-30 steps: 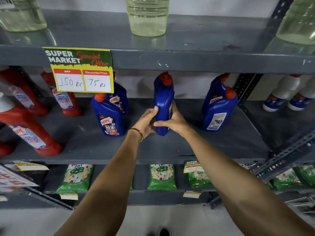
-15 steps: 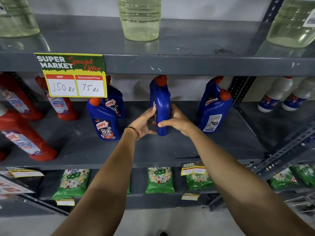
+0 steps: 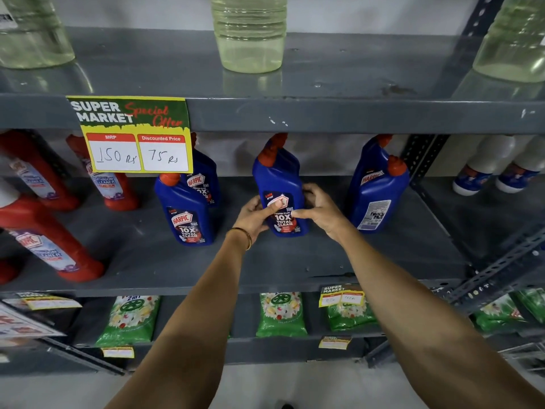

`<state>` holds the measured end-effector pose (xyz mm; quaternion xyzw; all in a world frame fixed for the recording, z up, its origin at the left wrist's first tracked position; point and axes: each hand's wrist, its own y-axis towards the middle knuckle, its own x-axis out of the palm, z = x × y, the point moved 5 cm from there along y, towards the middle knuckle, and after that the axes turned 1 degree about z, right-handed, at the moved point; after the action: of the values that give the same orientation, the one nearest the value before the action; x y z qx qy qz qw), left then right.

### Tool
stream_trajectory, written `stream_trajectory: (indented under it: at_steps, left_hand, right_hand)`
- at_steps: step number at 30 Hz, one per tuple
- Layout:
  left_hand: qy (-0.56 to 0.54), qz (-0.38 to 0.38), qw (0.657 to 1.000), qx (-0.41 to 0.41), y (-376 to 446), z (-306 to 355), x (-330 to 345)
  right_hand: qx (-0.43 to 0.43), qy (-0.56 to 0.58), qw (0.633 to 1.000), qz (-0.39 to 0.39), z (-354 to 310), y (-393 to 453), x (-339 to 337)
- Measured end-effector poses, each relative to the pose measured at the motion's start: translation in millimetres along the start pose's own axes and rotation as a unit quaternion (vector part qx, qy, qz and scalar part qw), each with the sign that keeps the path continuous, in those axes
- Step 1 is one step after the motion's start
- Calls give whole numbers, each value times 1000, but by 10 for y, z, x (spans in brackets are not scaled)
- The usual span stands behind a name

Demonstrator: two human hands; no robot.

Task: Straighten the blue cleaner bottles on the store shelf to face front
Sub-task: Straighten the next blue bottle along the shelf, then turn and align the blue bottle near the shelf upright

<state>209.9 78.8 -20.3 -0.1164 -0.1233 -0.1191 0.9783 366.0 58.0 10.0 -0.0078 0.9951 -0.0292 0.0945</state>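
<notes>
The middle blue cleaner bottle (image 3: pixel 278 178) with a red cap stands on the grey middle shelf (image 3: pixel 283 261), its front label towards me. My left hand (image 3: pixel 255 212) grips its left side, thumb across the label. My right hand (image 3: pixel 320 209) grips its right side. To the left stand two blue bottles, the front one (image 3: pixel 185 214) and the one behind it (image 3: pixel 203 181), both with front labels showing. At the right, the front blue bottle (image 3: pixel 379 196) shows its back label, and another blue bottle (image 3: pixel 368 160) stands behind it.
Red cleaner bottles (image 3: pixel 50 243) lean at the shelf's left. A yellow price sign (image 3: pixel 132 134) hangs from the upper shelf edge. Clear bottles of pale liquid (image 3: pixel 249 31) stand above. White bottles (image 3: pixel 486 166) sit far right. Green packets (image 3: pixel 281 314) lie on the lower shelf.
The middle blue bottle has been turned between both hands from edge-on until its front label faces me. The camera view has shifted slightly.
</notes>
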Motion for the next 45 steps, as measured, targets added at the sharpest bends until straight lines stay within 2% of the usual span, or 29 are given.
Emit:
stream_trajectory:
  at_steps: [4, 11, 18, 20, 24, 26, 30, 37, 42, 45]
  left_hand:
    - [-2, 31, 999, 23, 44, -80, -5]
    - [36, 40, 998, 17, 86, -198, -35]
    - [55, 85, 995, 6, 50, -246, -47]
    - [45, 127, 991, 3, 13, -305, -89]
    - [54, 283, 957, -39, -156, -527, -124]
    - [26, 302, 951, -61, -231, -638, 24]
    - [-10, 246, 967, -65, -265, -768, 535]
    - [31, 128, 989, -70, 7, -639, 1394]
    - [-17, 78, 995, -61, 225, -602, 1928]
    - [-22, 69, 996, -55, 376, -631, 2097]
  right_hand:
    - [-4, -17, 999, 37, 100, -20, 22]
    - [8, -21, 998, 60, 306, -38, 76]
    - [36, -18, 998, 49, 367, -85, 95]
    - [37, -22, 997, 70, 407, -158, 72]
    - [50, -69, 976, 201, 493, -392, -128]
    - [53, -71, 966, 244, 526, -520, -218]
    - [88, -36, 957, 275, 627, -692, -432]
    - [111, 1, 939, 325, 717, -782, -1085]
    - [164, 11, 951, 261, 771, -589, -1603]
    - [171, -6, 969, 181, 810, -497, -1736]
